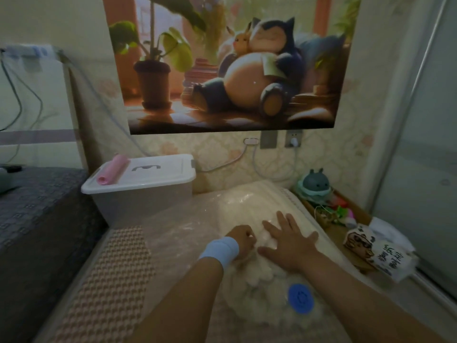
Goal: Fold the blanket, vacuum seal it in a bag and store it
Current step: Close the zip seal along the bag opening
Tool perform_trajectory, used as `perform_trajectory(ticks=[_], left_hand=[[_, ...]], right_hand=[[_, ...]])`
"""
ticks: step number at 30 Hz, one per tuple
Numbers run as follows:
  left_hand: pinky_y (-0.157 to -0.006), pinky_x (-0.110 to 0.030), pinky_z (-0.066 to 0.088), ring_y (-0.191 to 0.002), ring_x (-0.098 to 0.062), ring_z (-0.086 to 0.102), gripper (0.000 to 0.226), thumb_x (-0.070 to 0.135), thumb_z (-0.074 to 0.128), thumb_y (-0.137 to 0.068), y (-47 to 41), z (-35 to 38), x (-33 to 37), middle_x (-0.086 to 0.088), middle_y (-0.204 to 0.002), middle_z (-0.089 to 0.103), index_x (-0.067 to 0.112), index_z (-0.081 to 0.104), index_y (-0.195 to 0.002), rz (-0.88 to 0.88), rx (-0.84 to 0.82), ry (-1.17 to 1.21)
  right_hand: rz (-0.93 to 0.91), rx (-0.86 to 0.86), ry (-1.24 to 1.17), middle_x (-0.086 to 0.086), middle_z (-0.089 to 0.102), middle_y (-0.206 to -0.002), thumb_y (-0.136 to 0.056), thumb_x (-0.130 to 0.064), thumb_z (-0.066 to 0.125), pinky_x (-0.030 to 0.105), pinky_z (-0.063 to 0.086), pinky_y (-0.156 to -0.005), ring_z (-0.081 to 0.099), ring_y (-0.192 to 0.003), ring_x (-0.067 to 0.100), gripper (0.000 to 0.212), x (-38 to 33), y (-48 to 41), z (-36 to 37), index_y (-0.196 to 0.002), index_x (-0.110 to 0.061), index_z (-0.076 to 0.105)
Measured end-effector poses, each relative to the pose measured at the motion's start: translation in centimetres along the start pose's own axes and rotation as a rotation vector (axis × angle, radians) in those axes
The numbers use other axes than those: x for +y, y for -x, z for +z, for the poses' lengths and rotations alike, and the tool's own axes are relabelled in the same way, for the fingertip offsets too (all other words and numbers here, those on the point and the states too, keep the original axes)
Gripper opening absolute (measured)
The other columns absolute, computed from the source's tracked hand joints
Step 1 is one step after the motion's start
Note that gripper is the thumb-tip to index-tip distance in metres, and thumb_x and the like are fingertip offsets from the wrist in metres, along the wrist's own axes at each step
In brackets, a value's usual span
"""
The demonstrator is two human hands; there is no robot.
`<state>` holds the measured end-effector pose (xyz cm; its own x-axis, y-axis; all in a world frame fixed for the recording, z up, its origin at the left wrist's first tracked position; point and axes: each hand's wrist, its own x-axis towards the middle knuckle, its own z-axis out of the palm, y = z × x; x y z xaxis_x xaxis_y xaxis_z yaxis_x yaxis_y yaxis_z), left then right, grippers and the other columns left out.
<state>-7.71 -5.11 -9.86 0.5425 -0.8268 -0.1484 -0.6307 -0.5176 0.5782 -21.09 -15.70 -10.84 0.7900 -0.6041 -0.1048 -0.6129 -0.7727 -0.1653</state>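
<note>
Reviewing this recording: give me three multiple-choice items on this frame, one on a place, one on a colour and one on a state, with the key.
1. Where does the pink roll lie?
A. on the storage box lid
B. on the windowsill
C. on the floor

2. What colour is the round valve on the vacuum bag?
A. red
B. blue
C. green

3. How is the right hand placed?
A. raised in the air as a fist
B. flat, fingers spread, on the bagged blanket
C. lifting the box

Key: 1 A, the roll rests along the lid's left edge. 2 B, the valve disc is plainly blue. 3 B, the palm lies down with straight fingers.
</note>
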Motion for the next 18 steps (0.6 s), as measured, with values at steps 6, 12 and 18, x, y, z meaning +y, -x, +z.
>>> perform_trajectory(ticks=[6, 12, 18], left_hand=[[-0.092, -0.036, 0.043, -0.105, -0.031, 0.057, 0.008, 0.02, 0.048, -0.096, -7.3, 2.1, 1.3, -0.015, -0.113, 0.058, 0.014, 0.053, -0.098, 0.074, -0.001, 0.019], [-0.095, -0.032, 0.04, -0.11, -0.03, 0.055, 0.014, 0.018, 0.048, -0.097, -12.7, 0.9, 0.4, -0.011, -0.119, 0.055, 0.011, 0.059, -0.1, 0.097, 0.089, 0.005], [-0.08, -0.024, 0.034, -0.1, -0.025, 0.052, 0.013, 0.022, 0.048, -0.098, -9.0, 0.2, -2.3, -0.009, -0.117, 0.053, 0.012, 0.057, -0.099, 0.121, 0.217, -0.04]], right_hand=[[0.054, 0.141, 0.011, -0.01, -0.027, -0.161, -0.083, -0.085, 0.03, 0.078, 0.003, -0.106, -0.023, -0.149, 0.017, 0.082, 4.1, -5.5, 1.0, -0.151, -0.054, -0.004], [0.057, 0.147, 0.085, -0.007, -0.03, -0.161, -0.085, -0.083, 0.029, 0.079, -0.001, -0.105, -0.026, -0.148, 0.021, 0.082, 4.4, -11.6, -0.2, -0.152, -0.052, -0.006], [0.034, 0.153, 0.227, 0.002, -0.03, -0.161, -0.089, -0.077, 0.026, 0.077, -0.009, -0.105, -0.027, -0.148, 0.027, 0.08, 2.6, -11.6, -0.4, -0.154, -0.044, -0.008]])
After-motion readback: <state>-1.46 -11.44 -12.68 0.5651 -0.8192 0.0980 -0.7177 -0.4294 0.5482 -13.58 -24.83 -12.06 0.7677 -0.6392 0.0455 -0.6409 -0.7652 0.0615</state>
